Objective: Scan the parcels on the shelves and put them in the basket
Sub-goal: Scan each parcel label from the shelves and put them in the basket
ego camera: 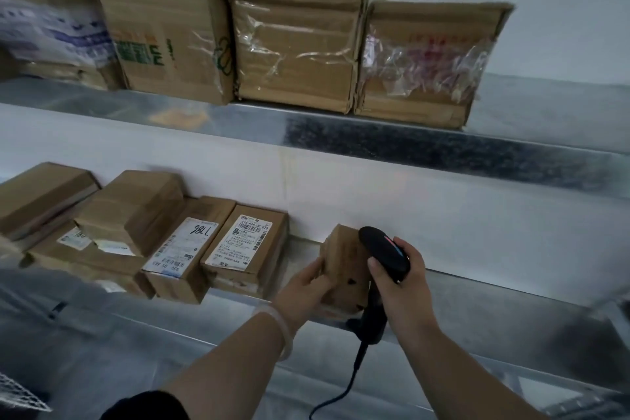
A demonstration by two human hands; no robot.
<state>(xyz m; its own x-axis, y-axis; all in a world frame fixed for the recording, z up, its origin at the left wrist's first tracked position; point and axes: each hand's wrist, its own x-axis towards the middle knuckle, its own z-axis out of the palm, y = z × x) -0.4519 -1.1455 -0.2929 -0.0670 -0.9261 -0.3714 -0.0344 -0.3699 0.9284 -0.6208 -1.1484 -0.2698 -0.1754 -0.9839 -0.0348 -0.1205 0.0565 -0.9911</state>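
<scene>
On lower shelf (477,300), 6 o'clock of centre: small parcel (344,269) is being gripped at its left edge by left hand (306,286); scanner (385,254) is being clamped in right hand (402,286), head just beside parcel's right side. Judging: scan is being done, drop-off not yet. Labelled parcels (243,242) at 8 o'clock and boxes (296,48) on upper shelf (409,143) at 12 are being left unscanned. Mesh corner (17,392) at 7 o'clock is possibly the basket, contents are not being shown
</scene>
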